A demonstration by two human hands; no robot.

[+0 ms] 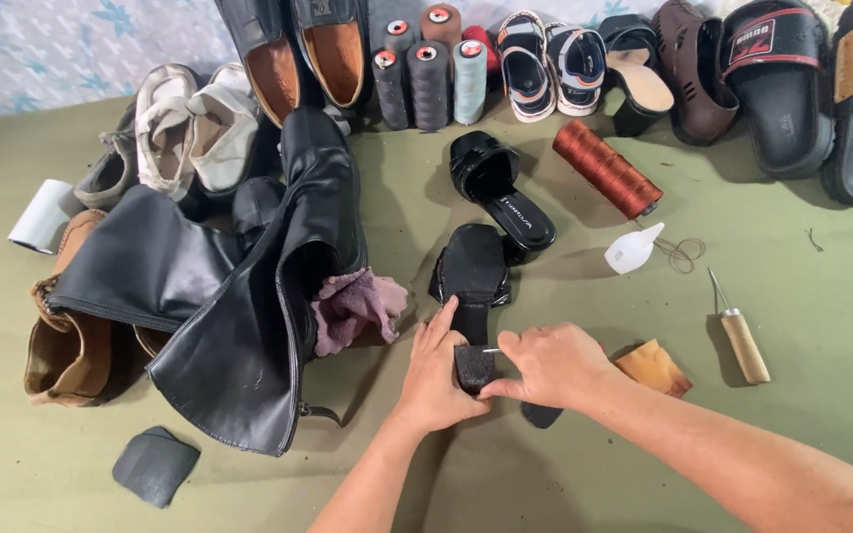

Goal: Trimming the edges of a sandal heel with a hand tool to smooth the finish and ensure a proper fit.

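A shoe repair workshop: a green desk (792,296) crowded with worn sandals (555,64), black boots (249,296) and loafers (303,54), beside upright thread spools (431,69), a copper-coloured thread cone (604,168) and a wooden-handled awl (739,331).

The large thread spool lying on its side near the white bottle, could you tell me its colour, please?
The thread spool is reddish-brown, a rust or copper shade; the head view shows it.

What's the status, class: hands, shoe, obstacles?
Left hand steadies black sandal heel. Right hand pinches thin pin at heel. Black boots close left, not touching.
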